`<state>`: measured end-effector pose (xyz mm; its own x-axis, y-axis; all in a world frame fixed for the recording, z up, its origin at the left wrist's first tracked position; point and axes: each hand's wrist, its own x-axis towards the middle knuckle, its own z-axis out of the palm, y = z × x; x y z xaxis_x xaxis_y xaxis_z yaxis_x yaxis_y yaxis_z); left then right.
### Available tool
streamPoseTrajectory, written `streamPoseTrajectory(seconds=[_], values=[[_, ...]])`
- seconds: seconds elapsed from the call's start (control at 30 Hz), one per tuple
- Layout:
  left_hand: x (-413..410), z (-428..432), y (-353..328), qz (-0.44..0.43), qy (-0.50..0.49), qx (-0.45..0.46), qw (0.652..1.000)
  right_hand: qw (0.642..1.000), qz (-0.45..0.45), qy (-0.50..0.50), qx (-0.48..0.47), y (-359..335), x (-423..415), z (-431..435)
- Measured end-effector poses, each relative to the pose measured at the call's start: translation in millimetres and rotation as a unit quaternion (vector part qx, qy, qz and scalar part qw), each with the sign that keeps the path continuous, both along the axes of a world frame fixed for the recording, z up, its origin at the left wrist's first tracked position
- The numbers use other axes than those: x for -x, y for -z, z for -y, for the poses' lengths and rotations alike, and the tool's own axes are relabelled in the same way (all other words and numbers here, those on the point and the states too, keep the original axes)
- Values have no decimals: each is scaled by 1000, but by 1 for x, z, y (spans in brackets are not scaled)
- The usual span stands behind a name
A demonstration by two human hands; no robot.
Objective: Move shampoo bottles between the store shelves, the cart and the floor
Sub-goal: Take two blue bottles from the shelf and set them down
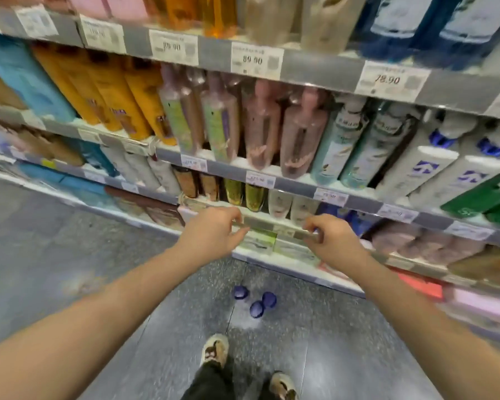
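Head view, person facing the store shelves (pixel 315 67). Both bare arms reach forward and down to a low shelf. The left hand (pixel 211 232) and the right hand (pixel 334 241) each have curled fingers pinching the ends of a thin grey strip (pixel 274 228) that runs along the shelf front; motion blur hides whether the strip is fixed to the shelf or free.

Three shampoo bottles (pixel 257 309) with dark blue caps stand close together on the grey speckled floor (pixel 84 232), seen from above, just in front of the lowest shelf and below the gap between the hands. Neither hand touches them.

The shelves above carry rows of bottles: orange at left, pink and teal in the middle, white bottles (pixel 433 166) with blue collars at right. Price tags (pixel 391 80) line the shelf edges. The person's two shoes (pixel 214 349) show at the bottom.
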<state>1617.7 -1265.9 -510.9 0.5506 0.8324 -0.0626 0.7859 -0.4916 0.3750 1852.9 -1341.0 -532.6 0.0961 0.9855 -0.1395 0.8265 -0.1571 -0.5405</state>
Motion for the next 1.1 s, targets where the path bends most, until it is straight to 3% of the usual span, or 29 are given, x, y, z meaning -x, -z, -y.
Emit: streamPoseTrajectory(seconds=[0.2, 0.33, 0.6, 0.77, 0.87, 0.97, 1.1], values=[[16, -26, 119, -71, 23, 107, 992, 991, -20, 32, 132, 128, 27, 10], [24, -35, 211, -91, 23, 127, 987, 976, -20, 45, 212, 211, 39, 13], [38, -18, 438, -153, -24, 236, 959, 943, -35, 42, 328, 440, 54, 35], [55, 7, 570, -214, -2, 280, 936, 919, -37, 51, 390, 559, 57, 62], [56, 0, 632, -223, -10, 293, 930, 919, -7, 39, 393, 616, 56, 53], [44, -16, 687, -170, -36, 323, 930, 930, 2, 52, 364, 671, 48, 31], [29, -33, 737, -109, -54, 328, 937, 936, -64, 155, 309, 729, 32, 17]])
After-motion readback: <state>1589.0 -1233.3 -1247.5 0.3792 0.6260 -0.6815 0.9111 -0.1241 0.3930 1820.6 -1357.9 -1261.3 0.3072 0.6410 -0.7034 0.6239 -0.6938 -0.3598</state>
